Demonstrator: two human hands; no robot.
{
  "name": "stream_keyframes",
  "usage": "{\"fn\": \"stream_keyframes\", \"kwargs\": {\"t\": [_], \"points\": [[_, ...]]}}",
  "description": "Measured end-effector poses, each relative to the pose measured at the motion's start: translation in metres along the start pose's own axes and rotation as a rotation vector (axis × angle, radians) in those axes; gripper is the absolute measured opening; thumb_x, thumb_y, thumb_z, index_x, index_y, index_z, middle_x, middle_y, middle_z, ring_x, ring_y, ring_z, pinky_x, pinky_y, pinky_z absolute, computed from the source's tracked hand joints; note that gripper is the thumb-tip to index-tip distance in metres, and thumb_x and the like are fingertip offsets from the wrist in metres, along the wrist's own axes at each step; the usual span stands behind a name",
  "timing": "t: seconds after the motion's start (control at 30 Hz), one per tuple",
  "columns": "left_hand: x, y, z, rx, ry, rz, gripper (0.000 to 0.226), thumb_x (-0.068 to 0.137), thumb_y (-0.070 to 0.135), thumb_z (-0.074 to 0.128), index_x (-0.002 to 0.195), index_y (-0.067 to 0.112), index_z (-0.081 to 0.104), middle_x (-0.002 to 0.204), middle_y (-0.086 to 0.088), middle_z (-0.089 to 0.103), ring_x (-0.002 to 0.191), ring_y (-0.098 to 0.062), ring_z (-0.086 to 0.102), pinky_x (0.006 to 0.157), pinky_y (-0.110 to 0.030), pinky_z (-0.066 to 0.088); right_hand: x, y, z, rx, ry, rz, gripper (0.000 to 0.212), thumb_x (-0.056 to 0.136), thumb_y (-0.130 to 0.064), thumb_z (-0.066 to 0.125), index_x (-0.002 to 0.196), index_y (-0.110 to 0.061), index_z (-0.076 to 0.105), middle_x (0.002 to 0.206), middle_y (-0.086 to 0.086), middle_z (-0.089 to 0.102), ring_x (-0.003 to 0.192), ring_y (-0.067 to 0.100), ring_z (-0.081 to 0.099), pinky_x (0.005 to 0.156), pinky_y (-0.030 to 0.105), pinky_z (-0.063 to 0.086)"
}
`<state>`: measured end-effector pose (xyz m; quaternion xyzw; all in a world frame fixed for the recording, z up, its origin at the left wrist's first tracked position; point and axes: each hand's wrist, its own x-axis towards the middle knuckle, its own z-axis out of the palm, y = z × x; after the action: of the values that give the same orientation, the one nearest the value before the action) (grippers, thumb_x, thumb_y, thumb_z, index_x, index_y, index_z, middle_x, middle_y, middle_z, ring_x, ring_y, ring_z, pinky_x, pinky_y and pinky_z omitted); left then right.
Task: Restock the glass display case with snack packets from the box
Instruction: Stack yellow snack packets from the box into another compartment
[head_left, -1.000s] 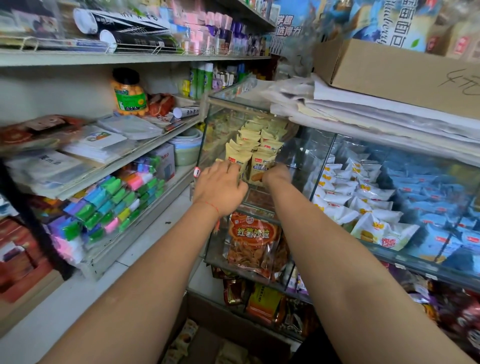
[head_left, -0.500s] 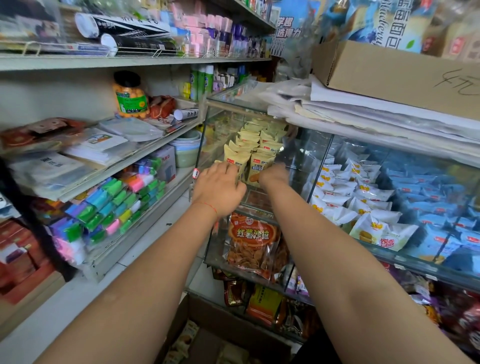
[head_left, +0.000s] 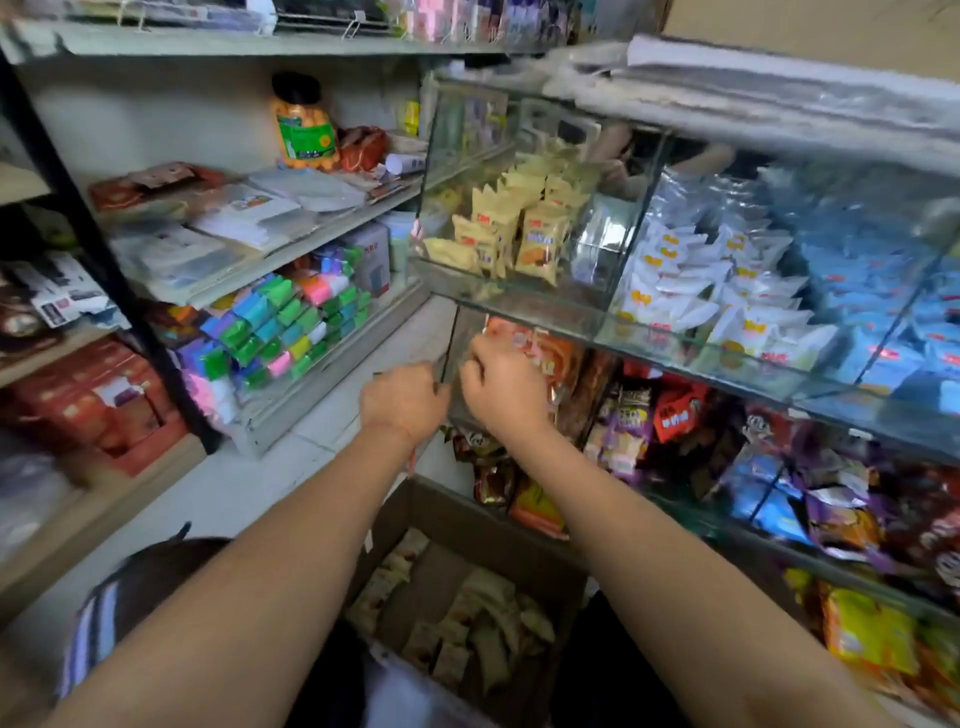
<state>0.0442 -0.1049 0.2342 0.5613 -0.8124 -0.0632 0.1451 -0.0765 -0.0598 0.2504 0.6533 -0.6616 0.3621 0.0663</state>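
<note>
Both hands dropped from the yellow packets (head_left: 540, 244) to the lower glass door (head_left: 451, 340), left hand (head_left: 402, 400) and right hand (head_left: 501, 387) curled, grip unclear

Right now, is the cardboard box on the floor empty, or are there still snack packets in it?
Not empty. The open cardboard box below the arms still holds a loose pile of pale snack packets across its bottom, though it is far from full.

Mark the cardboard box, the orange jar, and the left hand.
cardboard box (head_left: 470, 512): head view, far wall.
orange jar (head_left: 304, 130): head view, label.
left hand (head_left: 402, 400): head view, back of hand.
</note>
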Motion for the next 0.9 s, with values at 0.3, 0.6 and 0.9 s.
{"fn": "stream_keyframes", "kwargs": {"t": [0.3, 0.6, 0.9], "points": [[-0.063, -0.081, 0.192, -0.115, -0.698, -0.164, 0.035, 0.096, 0.031, 0.045, 0.109, 0.008, 0.068, 0.114, -0.016, 0.066, 0.106, -0.034, 0.061, 0.086, -0.038, 0.05, -0.145, 0.112, 0.163, -0.042, -1.032, 0.383, 0.029, 0.095, -0.015, 0.046, 0.103, -0.008, 0.073, 0.113, 0.012, 0.068, 0.107, 0.029, 0.061, 0.088, 0.035, 0.05], [-0.054, -0.136, 0.373, -0.264, -0.916, -0.407, 0.076, 0.077, 0.072, 0.03, 0.125, 0.019, 0.056, 0.128, -0.011, 0.058, 0.113, -0.034, 0.056, 0.096, -0.048, 0.049, -0.204, 0.187, 0.284, -0.143, -1.238, 0.667, 0.045, 0.097, -0.025, 0.049, 0.138, -0.008, 0.043, 0.139, 0.021, 0.046, 0.128, 0.037, 0.044, 0.105, 0.038, 0.038], [-0.051, -0.127, 0.412, -0.359, -1.069, -0.474, 0.041, 0.1, 0.034, 0.042, 0.125, 0.006, 0.057, 0.128, -0.016, 0.057, 0.117, -0.033, 0.054, 0.094, -0.036, 0.043, -0.252, 0.235, 0.335, -0.24, -1.366, 0.726, 0.072, 0.092, -0.037, 0.053, 0.149, -0.046, 0.01, 0.156, 0.019, 0.007, 0.14, 0.042, 0.019, 0.113, 0.053, 0.022]]}}
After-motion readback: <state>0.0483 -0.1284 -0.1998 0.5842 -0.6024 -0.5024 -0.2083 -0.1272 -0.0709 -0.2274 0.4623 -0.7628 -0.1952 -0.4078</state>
